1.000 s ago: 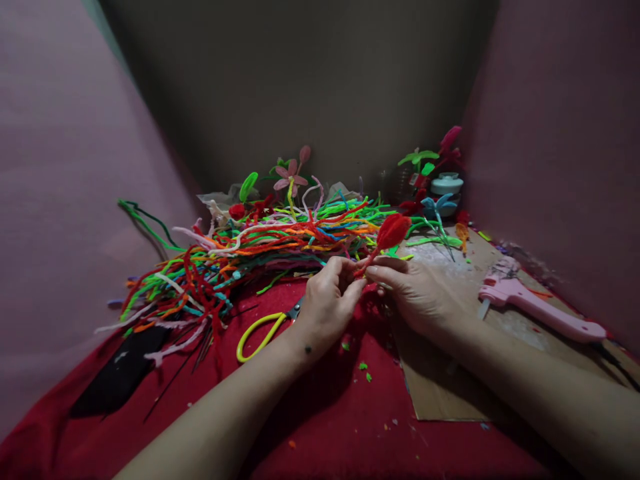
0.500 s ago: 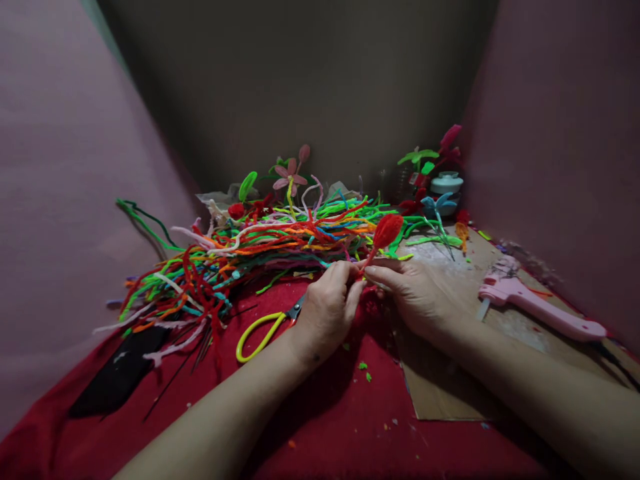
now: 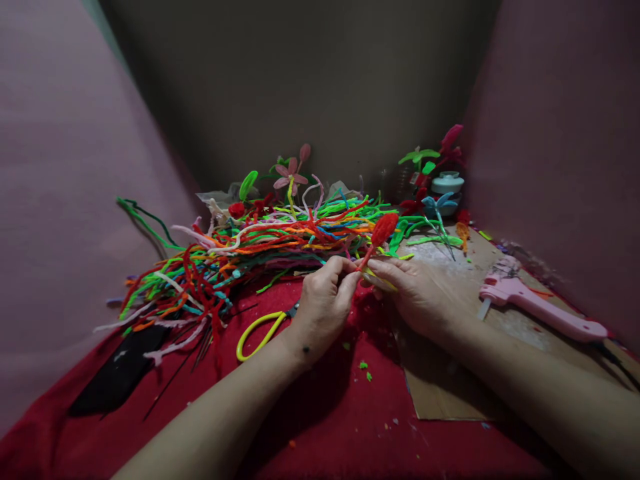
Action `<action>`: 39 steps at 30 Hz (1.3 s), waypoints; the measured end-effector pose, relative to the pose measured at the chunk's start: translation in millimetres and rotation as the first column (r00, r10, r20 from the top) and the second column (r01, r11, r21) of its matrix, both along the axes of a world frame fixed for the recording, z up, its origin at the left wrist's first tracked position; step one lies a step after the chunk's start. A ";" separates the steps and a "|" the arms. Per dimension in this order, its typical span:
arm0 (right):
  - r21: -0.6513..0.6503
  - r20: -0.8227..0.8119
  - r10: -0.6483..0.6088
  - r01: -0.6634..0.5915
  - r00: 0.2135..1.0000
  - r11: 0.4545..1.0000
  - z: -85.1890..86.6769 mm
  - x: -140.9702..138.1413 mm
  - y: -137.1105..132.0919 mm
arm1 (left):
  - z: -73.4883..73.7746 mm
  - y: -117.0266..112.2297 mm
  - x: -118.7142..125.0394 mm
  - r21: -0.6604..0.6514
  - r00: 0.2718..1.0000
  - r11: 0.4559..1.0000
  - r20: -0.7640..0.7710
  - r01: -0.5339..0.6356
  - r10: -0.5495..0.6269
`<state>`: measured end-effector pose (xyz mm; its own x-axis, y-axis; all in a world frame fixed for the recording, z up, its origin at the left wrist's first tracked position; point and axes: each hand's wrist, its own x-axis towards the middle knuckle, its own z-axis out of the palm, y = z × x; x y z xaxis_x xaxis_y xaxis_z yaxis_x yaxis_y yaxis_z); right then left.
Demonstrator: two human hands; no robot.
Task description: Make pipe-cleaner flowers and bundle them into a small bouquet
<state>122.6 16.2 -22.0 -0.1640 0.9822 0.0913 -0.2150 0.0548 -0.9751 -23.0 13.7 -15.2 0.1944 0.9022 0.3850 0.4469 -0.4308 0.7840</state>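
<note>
- Dark back panel (image 3: 310, 80) fills upper middle of frame, pink panels either side.
- Red cloth (image 3: 320, 440) covers the work surface, bottom of frame.
- Big pipe-cleaner pile (image 3: 300, 237), many colours, runs from centre to left of frame.
- Cardboard sheet (image 3: 445, 393) on cloth, right of frame, partly under the right forearm.
- Left hand (image 3: 327, 297), mid-frame: thumb and forefinger pinched narrow, holding the lower end of a red stem.
- Right hand (image 3: 425, 293), right of centre: thumb and fingers closed in on a yellowish strip, tips just beside that stem; whether they touch it, can't tell.
- Pink glue gun (image 3: 545, 308) lies on cardboard, right side.
- Black flat piece (image 3: 120, 370), lower left.
- Scissors with yellow handles (image 3: 273, 316) left of the left wrist, blades partly hidden.
- Pink pipe-cleaner flower (image 3: 291, 177) behind pile; light-blue jar (image 3: 447, 183) upper right.
- Red pipe-cleaner bud (image 3: 385, 230) just above the fingertips, centre-right, leaning right, head up.
- Yellowish strip (image 3: 383, 281) slants under right thumb; tape or pipe cleaner, can't tell.
- Step in hand, my read: joining or wrapping strip at stem base.
- Next move calls for a steady left pinch and light tension on the strip.
- Green scraps (image 3: 363, 366) on cloth, below hands.
</note>
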 end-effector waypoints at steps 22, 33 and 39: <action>0.070 -0.170 0.155 -0.145 0.973 0.987 -11.4 2.4 5.1 | 6.4 3.8 -2.6 -0.491 0.590 0.564 0.807 0.664 0.008; 0.155 0.037 -0.056 0.049 0.998 0.987 -9.9 1.8 3.1 | 5.5 0.3 1.2 -0.405 0.922 0.870 0.364 0.282 -0.129; 0.095 0.059 -0.010 0.005 0.998 0.996 0.6 0.8 0.1 | -1.5 -1.2 1.9 -0.111 0.998 0.993 0.055 0.031 -0.025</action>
